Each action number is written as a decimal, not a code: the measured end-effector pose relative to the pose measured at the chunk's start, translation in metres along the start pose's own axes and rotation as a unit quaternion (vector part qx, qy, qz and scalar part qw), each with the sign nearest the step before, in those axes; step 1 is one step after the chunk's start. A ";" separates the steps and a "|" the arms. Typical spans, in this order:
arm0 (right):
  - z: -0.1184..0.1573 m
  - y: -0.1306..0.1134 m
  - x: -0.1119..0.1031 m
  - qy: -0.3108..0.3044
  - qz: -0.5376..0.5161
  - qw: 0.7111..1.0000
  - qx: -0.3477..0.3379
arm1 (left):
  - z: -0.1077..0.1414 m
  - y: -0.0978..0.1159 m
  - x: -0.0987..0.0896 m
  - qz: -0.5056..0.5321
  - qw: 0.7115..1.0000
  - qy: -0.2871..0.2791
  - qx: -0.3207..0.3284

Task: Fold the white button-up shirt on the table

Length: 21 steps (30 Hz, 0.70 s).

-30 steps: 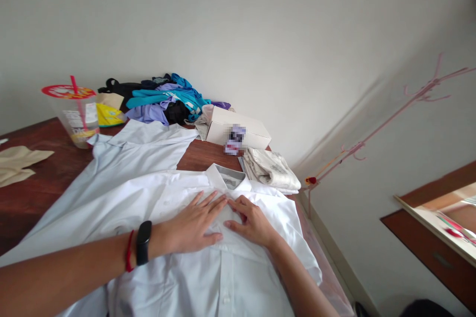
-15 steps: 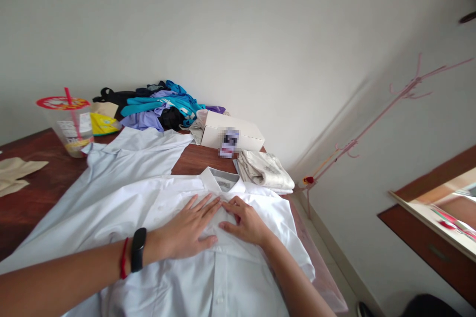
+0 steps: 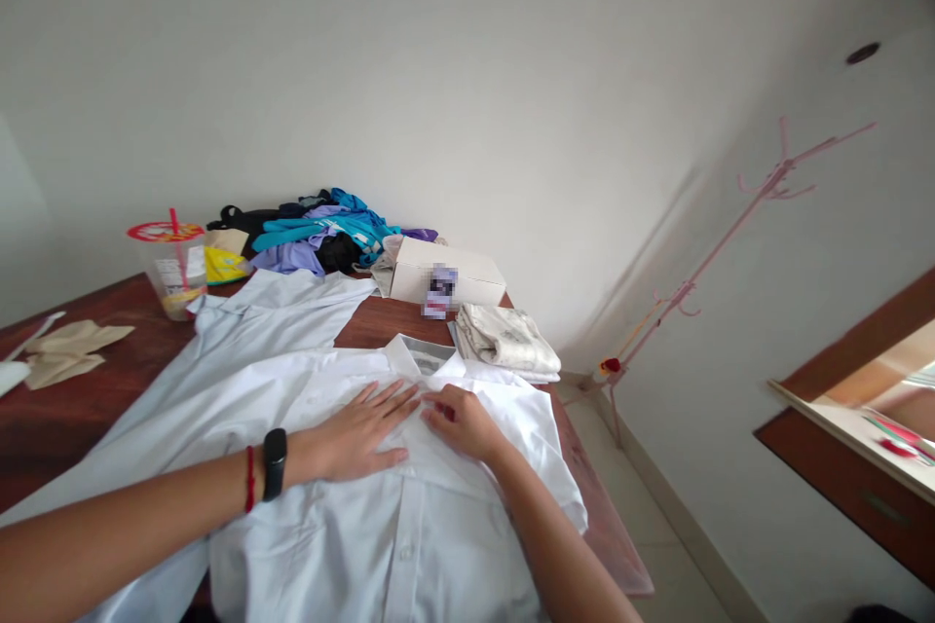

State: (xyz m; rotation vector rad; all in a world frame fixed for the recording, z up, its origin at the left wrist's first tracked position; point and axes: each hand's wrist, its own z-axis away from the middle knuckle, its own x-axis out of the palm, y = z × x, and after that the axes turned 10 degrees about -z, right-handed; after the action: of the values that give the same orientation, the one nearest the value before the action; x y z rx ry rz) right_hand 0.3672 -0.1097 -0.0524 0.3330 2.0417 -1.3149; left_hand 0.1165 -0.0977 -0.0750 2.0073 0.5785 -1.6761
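Observation:
A white collared shirt (image 3: pixel 453 526) lies spread face up, its collar toward the wall. My left hand (image 3: pixel 357 433) rests flat on its chest with the fingers spread; a black band and a red string circle that wrist. Just right of it, below the collar, my right hand (image 3: pixel 460 421) touches the cloth with bent fingers; whether fabric is pinched between them cannot be made out. Another pale garment (image 3: pixel 263 311) lies beneath and to the left of the shirt.
On the brown table (image 3: pixel 88 419) stand a plastic cup (image 3: pixel 173 277) with a red straw and a white box (image 3: pixel 449 273). Heaped clothes (image 3: pixel 321 234) lie by the wall, folded cloth (image 3: pixel 507 339) right of the collar. A pink rack (image 3: pixel 720 243) stands right.
The view has shifted, bringing more of the table's left side into sight. My right hand's fingers have curled in more; my left hand still lies flat on the shirt.

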 end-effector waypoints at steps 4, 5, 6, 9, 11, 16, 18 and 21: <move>0.001 0.001 0.000 0.003 -0.022 1.000 0.008 | 0.022 0.008 -0.001 -0.020 0.992 0.033 -0.119; 0.001 0.001 0.000 0.001 -0.023 1.000 0.008 | 0.033 0.010 -0.001 -0.025 0.987 0.035 -0.154; 0.002 0.001 0.000 -0.001 -0.024 1.000 0.008 | 0.045 0.012 -0.003 -0.027 0.982 0.028 -0.184; 0.003 -0.001 -0.001 -0.005 -0.027 1.000 0.005 | 0.086 0.019 -0.007 -0.026 0.966 0.010 -0.255; 0.003 -0.003 -0.002 -0.006 -0.029 1.000 0.004 | 0.111 0.029 -0.007 -0.021 0.956 0.047 -0.288; 0.004 -0.003 -0.004 -0.005 -0.038 0.999 0.008 | 0.150 0.063 -0.005 -0.010 0.938 0.137 -0.318; 0.003 0.000 -0.004 -0.005 -0.040 0.999 0.008 | 0.158 0.071 -0.010 0.008 0.932 0.127 -0.339; 0.002 0.005 -0.004 0.002 -0.037 0.999 0.008 | 0.165 0.074 -0.024 0.050 0.916 0.109 -0.383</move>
State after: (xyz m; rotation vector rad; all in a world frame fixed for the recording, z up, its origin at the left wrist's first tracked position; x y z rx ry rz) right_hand 0.3738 -0.1084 -0.0534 0.2687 2.0658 -1.3772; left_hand 0.0254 -0.2556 -0.0702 1.5899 1.0034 -0.9355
